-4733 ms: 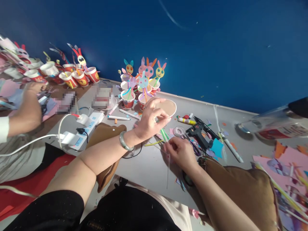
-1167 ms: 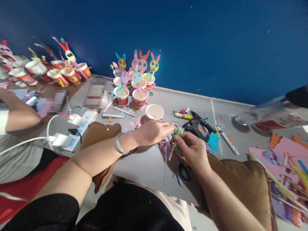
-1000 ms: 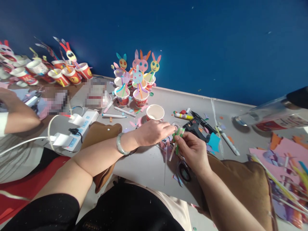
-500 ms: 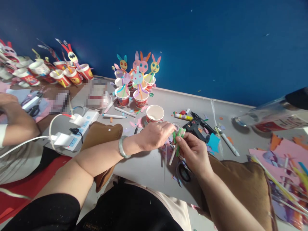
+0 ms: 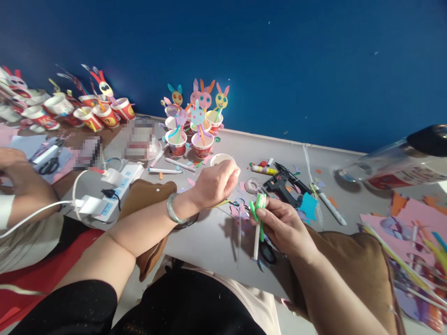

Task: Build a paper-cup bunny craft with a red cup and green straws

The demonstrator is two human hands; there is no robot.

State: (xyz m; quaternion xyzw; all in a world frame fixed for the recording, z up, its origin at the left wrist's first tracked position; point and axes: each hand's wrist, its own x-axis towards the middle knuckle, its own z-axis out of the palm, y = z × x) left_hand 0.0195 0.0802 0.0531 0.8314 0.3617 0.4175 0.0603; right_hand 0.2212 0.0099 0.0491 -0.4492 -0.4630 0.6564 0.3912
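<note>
My right hand (image 5: 288, 228) pinches a bent green strip (image 5: 260, 201) between thumb and fingers, together with a white stick (image 5: 256, 242) that points down toward the table. To its left, my left hand (image 5: 216, 184) is raised with its fingers curled in; whatever it may hold is hidden. Behind that hand stands a white paper cup (image 5: 221, 159), partly covered. A roll of clear tape (image 5: 253, 185) and a black glue gun (image 5: 284, 184) lie just beyond my right hand. Black scissor handles (image 5: 268, 253) show beneath it.
Cups with paper rabbit figures (image 5: 202, 146) stand by the blue wall. A power strip (image 5: 120, 190) with cables lies at left, near another person's arm (image 5: 31, 179). Brown cushions (image 5: 352, 260) rest along the front edge. A clear bottle (image 5: 394, 163) and paper scraps are at right.
My left hand has drawn back to the left and up, away from the green strip. My right hand keeps the strip and stick, now turned more upright. The tape roll has come into view.
</note>
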